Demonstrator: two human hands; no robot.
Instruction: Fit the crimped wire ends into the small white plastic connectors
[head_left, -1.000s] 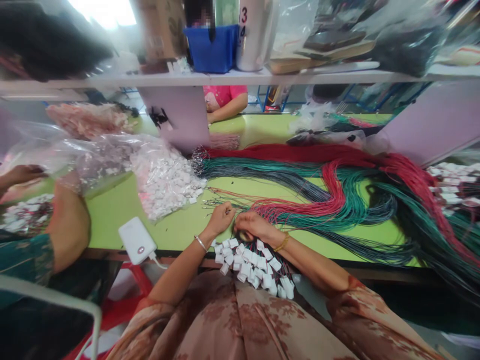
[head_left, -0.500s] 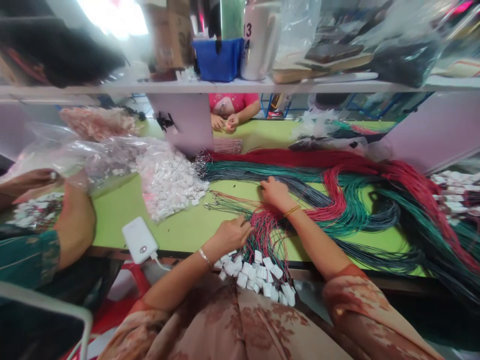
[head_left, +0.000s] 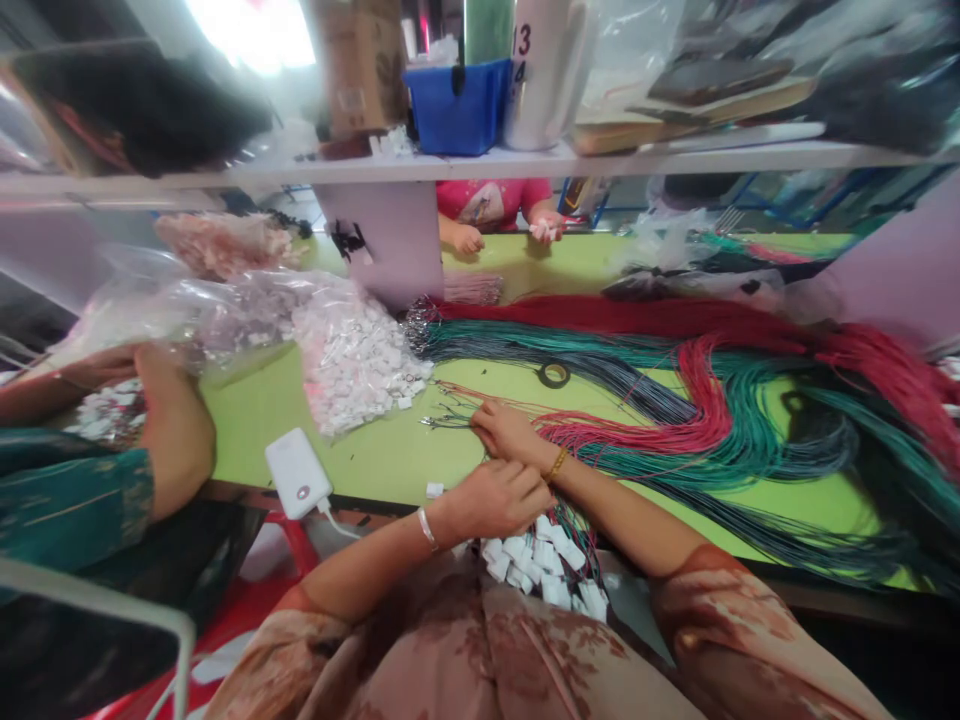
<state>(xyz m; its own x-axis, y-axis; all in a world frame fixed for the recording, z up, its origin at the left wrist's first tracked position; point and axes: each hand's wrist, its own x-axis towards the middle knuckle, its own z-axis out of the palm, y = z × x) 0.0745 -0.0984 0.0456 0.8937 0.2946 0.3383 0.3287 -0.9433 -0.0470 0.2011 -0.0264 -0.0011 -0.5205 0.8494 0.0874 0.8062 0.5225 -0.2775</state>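
Sitting far left: co-worker's arm (head_left: 169, 430) in teal sleeve, beside clear bag of white tags (head_left: 352, 355). White power bank (head_left: 298, 473) near table edge. Left hand (head_left: 499, 497) curled shut on bundle of tagged cords (head_left: 551, 560) hanging over green table (head_left: 375, 455) edge. Right hand (head_left: 510, 430) just beyond, fingers pinching thin cords (head_left: 450, 420) flat on table. Red and green cord mass (head_left: 712, 400) spreading right.

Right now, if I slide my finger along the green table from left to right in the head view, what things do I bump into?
White power bank → pile of white tags → right hand → black tape ring → red cords → green cords.
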